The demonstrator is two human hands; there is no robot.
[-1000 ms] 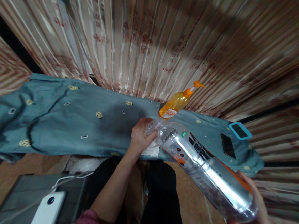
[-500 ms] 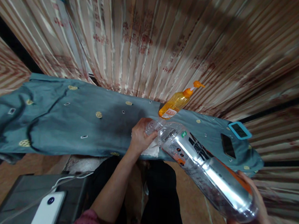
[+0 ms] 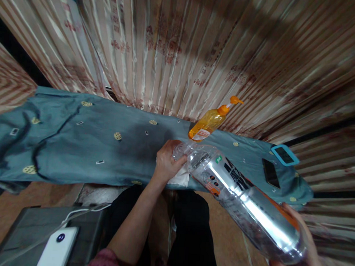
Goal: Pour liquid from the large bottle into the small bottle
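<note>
A large clear plastic bottle (image 3: 237, 194) with a silver and orange label is held tilted between both hands, its neck to the left and its base toward the lower right. My left hand (image 3: 168, 160) is closed round the neck end. At the base, my right hand (image 3: 302, 255) grips the bottle from below and the side. Part of a white tissue or cloth (image 3: 180, 177) shows under my left hand. Just beyond the neck stands an orange pump bottle (image 3: 207, 125) with amber liquid inside.
The narrow table wears a blue-green patterned cloth (image 3: 73, 142). A dark phone (image 3: 271, 173) and a light-blue framed device (image 3: 285, 155) lie at its right end. Pleated curtains (image 3: 171, 47) hang behind. At lower left, a white power bank (image 3: 56, 248) with a cable rests on a grey surface (image 3: 21, 235).
</note>
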